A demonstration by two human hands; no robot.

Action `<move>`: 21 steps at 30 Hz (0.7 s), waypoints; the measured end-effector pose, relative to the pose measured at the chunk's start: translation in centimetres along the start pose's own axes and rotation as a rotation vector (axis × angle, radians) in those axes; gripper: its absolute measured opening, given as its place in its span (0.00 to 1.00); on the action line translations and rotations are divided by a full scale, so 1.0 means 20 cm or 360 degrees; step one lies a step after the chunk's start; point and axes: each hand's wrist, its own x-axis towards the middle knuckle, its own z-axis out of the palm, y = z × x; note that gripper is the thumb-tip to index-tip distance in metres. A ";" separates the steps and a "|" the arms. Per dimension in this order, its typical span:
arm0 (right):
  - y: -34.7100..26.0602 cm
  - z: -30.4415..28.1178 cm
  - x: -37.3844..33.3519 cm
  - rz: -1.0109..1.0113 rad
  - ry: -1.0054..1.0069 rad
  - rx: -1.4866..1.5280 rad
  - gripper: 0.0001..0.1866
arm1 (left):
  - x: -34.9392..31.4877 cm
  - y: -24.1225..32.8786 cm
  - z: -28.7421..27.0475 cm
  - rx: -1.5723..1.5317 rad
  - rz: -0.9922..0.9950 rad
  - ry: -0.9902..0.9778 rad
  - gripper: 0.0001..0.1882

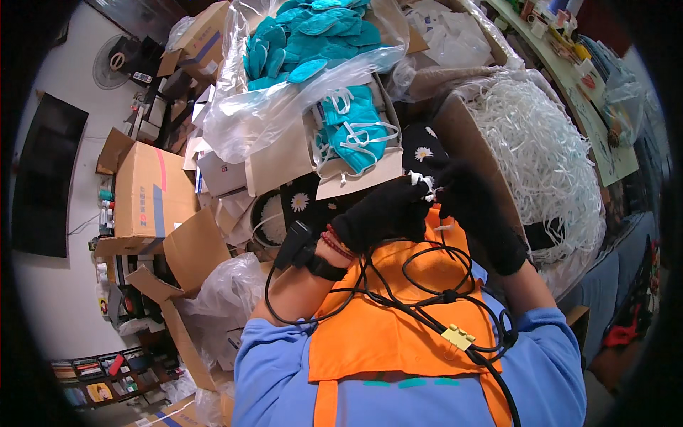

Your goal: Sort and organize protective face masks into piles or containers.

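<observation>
Left hand (384, 215), black-gloved, pinches a bunched white strap (425, 183) near the upper edge of the orange apron (398, 341). Right hand (471, 199) curls just beside; cannot tell its grip. Open carton (356, 183) holding teal pieces (364, 135) sits beyond.

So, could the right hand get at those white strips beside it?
Likely yes: the white strips look uncovered on top, though a cardboard wall stands between them and the right hand.

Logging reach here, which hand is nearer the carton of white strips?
Right: right hand beside the carton of white strips, on its left; left hand farther left.
</observation>
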 end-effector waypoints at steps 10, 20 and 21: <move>0.06 0.05 -0.01 -0.0083 0.0007 -0.0167 0.14 | 0.02 -0.05 -0.03 -0.0047 -0.0147 -0.0102 0.14; 0.01 0.07 0.00 -0.0372 0.0039 -0.0835 0.12 | 0.12 -0.17 -0.14 0.1665 0.0805 -0.0146 0.21; -0.03 0.09 0.01 -0.0426 0.0070 -0.0946 0.11 | 0.14 -0.18 -0.16 0.2131 0.1166 -0.0156 0.23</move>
